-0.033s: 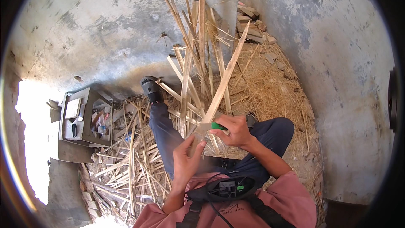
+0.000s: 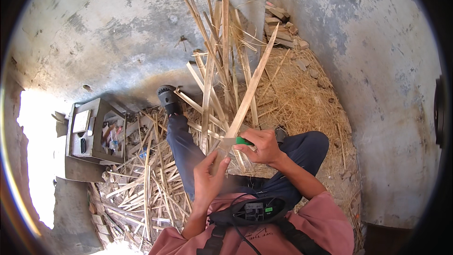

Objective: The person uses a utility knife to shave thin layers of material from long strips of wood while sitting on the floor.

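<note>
A long, pale bamboo strip (image 2: 255,85) slants up and away from my lap, its far end tapering to a point. My left hand (image 2: 210,179) is closed round the near end of that strip, thumb along it. In my right hand (image 2: 264,146) is a knife (image 2: 243,140) with a green handle, its short flat blade lying across the strip just beyond my left fingers. The two hands are close together, and the part of the strip between them is slightly blurred.
Several split bamboo lengths (image 2: 226,33) lean against the stained wall (image 2: 141,33) ahead. Cut strips (image 2: 137,193) litter the floor at left, beside a small wooden cabinet (image 2: 99,132). Straw-like shavings (image 2: 302,99) cover the right side, with a woodpile (image 2: 283,30) in the corner.
</note>
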Available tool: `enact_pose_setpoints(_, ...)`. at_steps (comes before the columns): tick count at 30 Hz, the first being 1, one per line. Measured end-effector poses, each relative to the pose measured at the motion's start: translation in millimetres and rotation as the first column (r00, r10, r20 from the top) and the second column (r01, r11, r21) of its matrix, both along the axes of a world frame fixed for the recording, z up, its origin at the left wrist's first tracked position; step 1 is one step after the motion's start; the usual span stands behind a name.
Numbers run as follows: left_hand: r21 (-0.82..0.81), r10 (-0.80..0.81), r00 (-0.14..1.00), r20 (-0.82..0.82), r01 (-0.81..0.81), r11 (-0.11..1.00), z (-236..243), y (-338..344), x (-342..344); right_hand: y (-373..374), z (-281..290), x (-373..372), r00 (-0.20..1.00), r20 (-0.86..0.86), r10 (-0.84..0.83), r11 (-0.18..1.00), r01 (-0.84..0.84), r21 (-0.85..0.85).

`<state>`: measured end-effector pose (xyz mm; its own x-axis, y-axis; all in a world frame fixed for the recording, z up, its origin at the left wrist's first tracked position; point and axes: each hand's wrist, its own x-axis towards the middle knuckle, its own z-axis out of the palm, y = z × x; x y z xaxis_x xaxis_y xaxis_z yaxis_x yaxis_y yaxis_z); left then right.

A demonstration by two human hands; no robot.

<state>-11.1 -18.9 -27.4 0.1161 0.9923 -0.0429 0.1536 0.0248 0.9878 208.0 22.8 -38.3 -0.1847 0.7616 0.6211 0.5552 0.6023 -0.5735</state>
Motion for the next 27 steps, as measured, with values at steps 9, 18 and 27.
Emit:
enact_pose_setpoints(9,-0.023,-0.027,1.000,-0.003,0.027,0.999,-2.0,-3.3,-3.2,1.5,0.1,8.7,0.994,0.069,-0.090,0.995,0.087,0.047)
enact_pose_setpoints(18,-0.078,-0.115,0.992,-0.042,0.111,0.991,10.3,-31.2,-25.1,23.2,17.8,84.5,0.792,-0.124,-0.598,0.798,0.575,-0.181)
enact_pose_setpoints(27,0.176,0.084,0.977,-0.195,-0.049,0.983,-1.3,-7.7,-13.7,6.7,-8.3,23.4,0.986,-0.114,-0.122,0.993,0.121,-0.019)
